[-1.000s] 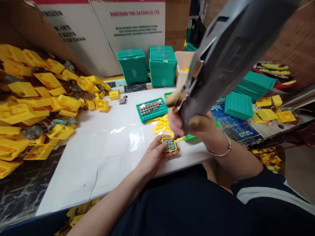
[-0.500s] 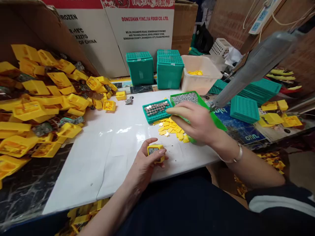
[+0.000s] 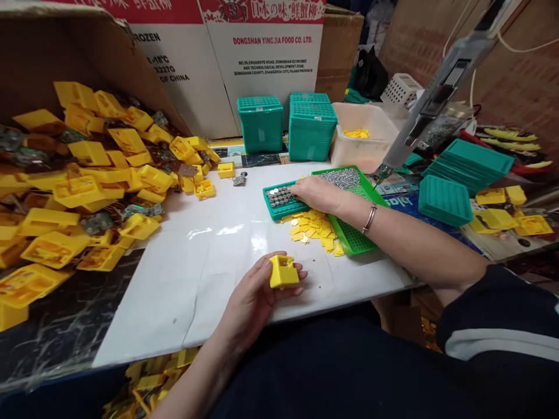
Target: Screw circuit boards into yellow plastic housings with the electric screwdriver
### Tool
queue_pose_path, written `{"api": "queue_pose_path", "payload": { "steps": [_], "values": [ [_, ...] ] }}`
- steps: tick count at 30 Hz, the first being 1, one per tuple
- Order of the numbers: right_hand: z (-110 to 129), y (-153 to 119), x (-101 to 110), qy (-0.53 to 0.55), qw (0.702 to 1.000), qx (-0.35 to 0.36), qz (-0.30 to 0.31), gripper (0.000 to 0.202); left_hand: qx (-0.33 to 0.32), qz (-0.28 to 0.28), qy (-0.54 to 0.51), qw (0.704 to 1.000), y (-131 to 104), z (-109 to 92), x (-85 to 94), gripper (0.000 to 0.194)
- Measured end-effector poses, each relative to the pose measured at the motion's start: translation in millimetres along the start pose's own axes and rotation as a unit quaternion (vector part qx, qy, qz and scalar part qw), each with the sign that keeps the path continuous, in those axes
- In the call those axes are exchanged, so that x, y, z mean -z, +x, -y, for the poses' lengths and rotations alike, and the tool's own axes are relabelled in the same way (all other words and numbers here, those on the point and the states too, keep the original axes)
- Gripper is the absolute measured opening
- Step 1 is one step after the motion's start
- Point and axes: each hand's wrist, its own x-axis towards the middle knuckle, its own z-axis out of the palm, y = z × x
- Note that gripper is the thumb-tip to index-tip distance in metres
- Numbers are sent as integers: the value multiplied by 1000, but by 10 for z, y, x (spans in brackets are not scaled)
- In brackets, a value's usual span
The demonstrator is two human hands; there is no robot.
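Observation:
My left hand [image 3: 262, 285] is closed around a small yellow plastic housing [image 3: 283, 272], held above the white work surface near its front edge. An opening shows in the housing's upper side. Over the right end of a teal tray [image 3: 283, 213] hovers my right hand [image 3: 318, 193], fingers bent down and drawn together. Its fingertips reach the rows of silver button cells [image 3: 279, 195] in that tray; anything between them is hidden. Under my right forearm lies a green tray [image 3: 353, 237], with a heap of small metal screws [image 3: 343, 177] at its far end.
Thin yellow plastic pieces [image 3: 317, 228] lie beside the teal tray. A large pile of yellow housings [image 3: 87, 192] fills the left. Teal tray stacks [image 3: 261, 125] and a whitish bin [image 3: 364, 145] stand behind. An electric screwdriver [image 3: 421, 110] hangs at the right.
My right hand has moved left and down to the button cells. In my left hand the housing has been turned, so its circuit board no longer shows. The view has shifted slightly.

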Motion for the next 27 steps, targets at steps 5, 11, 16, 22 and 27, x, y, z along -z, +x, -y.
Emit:
{"api": "queue_pose_path", "payload": {
  "steps": [5, 11, 16, 22, 27],
  "values": [
    [203, -164, 98, 81, 995, 2, -57, 24, -33, 13, -45, 998, 24, 29, -18, 27],
    [868, -723, -4, 499, 853, -16, -155, 10, -133, -7, -18, 991, 137, 154, -35, 42],
    [1110, -873, -214, 491, 850, -13, -191, 8, -157, -16, 43, 987, 174, 235, -77, 45],
    [995, -841, -182, 554, 817, -37, -156, 4, -163, -12, 50, 985, 185, 219, -94, 47],
    [923, -806, -160, 558, 828, -36, -53, 8, -186, -40, 180, 965, 155, 199, -36, 41]
  ]
}}
